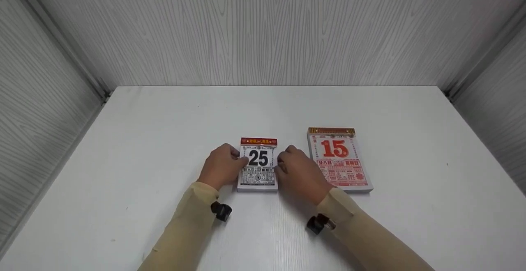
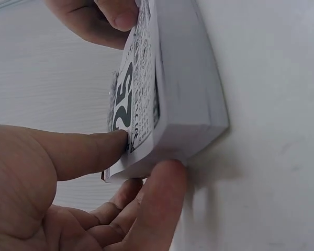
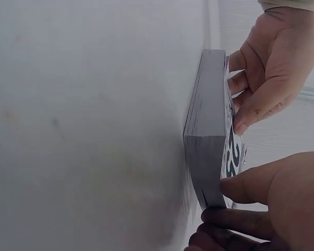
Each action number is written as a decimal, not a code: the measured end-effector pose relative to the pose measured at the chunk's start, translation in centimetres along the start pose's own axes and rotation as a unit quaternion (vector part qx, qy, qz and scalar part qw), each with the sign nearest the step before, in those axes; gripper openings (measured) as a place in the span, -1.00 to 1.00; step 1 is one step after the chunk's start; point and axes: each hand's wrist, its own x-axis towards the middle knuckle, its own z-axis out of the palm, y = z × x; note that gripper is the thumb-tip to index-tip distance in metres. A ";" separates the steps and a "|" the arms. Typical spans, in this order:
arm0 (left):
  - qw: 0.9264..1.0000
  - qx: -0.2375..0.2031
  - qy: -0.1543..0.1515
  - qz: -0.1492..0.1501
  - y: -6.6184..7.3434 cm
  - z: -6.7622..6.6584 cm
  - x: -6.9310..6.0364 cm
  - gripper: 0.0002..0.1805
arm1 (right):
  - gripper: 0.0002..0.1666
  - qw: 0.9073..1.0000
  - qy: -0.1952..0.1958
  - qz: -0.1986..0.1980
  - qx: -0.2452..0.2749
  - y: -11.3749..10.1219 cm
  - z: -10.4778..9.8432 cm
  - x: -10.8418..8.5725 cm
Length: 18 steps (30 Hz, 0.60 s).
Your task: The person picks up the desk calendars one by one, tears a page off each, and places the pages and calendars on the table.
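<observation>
A small tear-off calendar (image 1: 258, 176) with a red header and a black 25 lies on the white table, between my two hands. My left hand (image 1: 222, 164) grips its left edge; in the left wrist view the thumb lies on the page by the number and the fingers touch the side of the block. At the opposite edge, my right hand (image 1: 302, 174) holds the calendar, with the thumb on the top sheet's border and the fingers against the side, as the right wrist view shows. The thick paper block (image 3: 206, 99) shows its stacked page edges there.
To the right lies a larger tear-off calendar (image 1: 339, 150) with a red 15 and a gold-and-red header, partly behind my right hand. The white table (image 1: 164, 115) meets a wood-grain back panel (image 1: 263, 33), with similar panels at both sides.
</observation>
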 end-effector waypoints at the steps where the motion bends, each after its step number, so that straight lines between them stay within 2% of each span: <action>1: 1.000 -0.004 0.001 0.000 0.0 0.0 0.0 -0.57 | -0.72 1.000 0.000 0.003 0.000 0.0 -0.1 0.0; 9: 0.998 -0.058 0.018 0.026 0.5 0.1 0.0 -0.59 | -0.67 1.000 0.013 0.020 0.003 0.1 -0.5 0.3; 15: 0.993 -0.107 0.033 0.046 0.9 0.2 0.2 -0.42 | -0.62 0.999 0.039 0.025 0.016 0.2 -1.1 0.3; 18: 0.990 -0.127 0.038 0.049 1.2 0.2 0.2 -0.39 | -0.59 0.998 0.051 0.028 0.021 0.3 -1.4 0.3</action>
